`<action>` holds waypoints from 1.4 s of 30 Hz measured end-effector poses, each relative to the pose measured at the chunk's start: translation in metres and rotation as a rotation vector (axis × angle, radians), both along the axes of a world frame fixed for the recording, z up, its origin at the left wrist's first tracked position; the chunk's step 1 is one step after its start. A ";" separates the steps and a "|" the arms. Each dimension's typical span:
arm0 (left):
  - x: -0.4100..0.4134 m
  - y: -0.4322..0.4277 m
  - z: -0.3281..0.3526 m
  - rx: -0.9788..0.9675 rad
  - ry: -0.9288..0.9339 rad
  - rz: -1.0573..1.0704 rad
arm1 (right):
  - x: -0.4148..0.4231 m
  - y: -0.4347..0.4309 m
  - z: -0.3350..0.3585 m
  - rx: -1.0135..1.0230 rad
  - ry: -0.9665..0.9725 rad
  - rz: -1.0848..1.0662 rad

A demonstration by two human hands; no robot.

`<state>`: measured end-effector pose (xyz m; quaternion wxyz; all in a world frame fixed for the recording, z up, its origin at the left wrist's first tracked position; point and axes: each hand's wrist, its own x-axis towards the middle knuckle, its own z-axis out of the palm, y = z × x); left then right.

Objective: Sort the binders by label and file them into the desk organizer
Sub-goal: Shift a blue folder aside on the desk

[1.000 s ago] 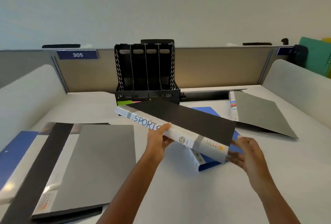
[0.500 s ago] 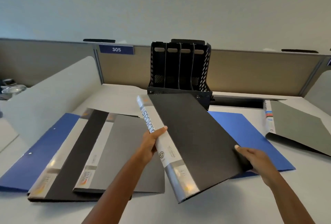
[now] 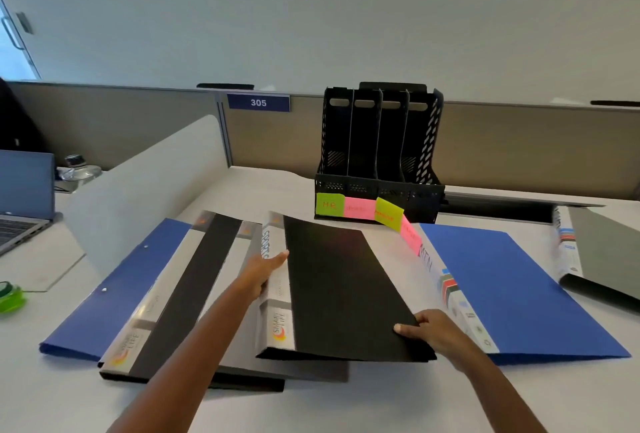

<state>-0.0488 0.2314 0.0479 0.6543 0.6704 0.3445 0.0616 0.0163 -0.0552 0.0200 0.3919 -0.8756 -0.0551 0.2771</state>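
A black binder [image 3: 346, 287] with a silver-grey spine, lettered "SPORT" as far as could be read, was held in both hands low over the white table [image 3: 571, 394], in front of the desk organizer [image 3: 377, 155] and well short of it. The left hand [image 3: 263, 273] was placed at the spine: its grip was closed on the binder, the thumb laid along the edge of the black cover and the fingers hidden beneath. The right hand [image 3: 433, 332] was set at the near right corner of the cover, which was pinched in a narrow grip, thumb on top and fingers under. The binder was tilted over a spread stack on the left, made up of a blue folder [image 3: 114, 294] and a black-striped binder [image 3: 187, 294]; whether it touched that stack could not be told. A blue binder [image 3: 519, 294], its spine marked "MTN", was laid flat just beside it on the right, and a grey binder [image 3: 602, 249] lay further right, apart. The organizer, black with four upright compartments, was stood at the back of the table against the partition; all compartments were seen without binders. A row of sticky notes [image 3: 360, 208], green, pink, yellow and pink, was fixed along its front, the first marked "HR" and the last hanging loose. A laptop [image 3: 20, 197] was seen at the far left, and a blue sign [image 3: 258, 102] reading 305 on the partition.
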 end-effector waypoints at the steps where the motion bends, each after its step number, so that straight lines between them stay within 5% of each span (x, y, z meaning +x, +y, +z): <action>1: 0.001 0.006 0.000 0.036 0.048 0.034 | -0.004 0.007 -0.002 0.010 0.004 0.008; 18: -0.021 0.017 -0.032 0.928 0.512 0.026 | -0.039 0.070 -0.036 -0.148 -0.064 0.170; 26: -0.031 0.011 -0.042 1.020 0.548 -0.027 | -0.050 0.079 -0.034 -0.295 -0.197 0.240; 33: -0.039 -0.004 -0.048 1.131 0.577 -0.046 | -0.061 0.089 -0.028 -0.248 -0.306 0.357; 42: -0.030 -0.060 -0.050 1.224 0.468 -0.168 | -0.057 0.052 -0.032 -0.032 -0.361 0.226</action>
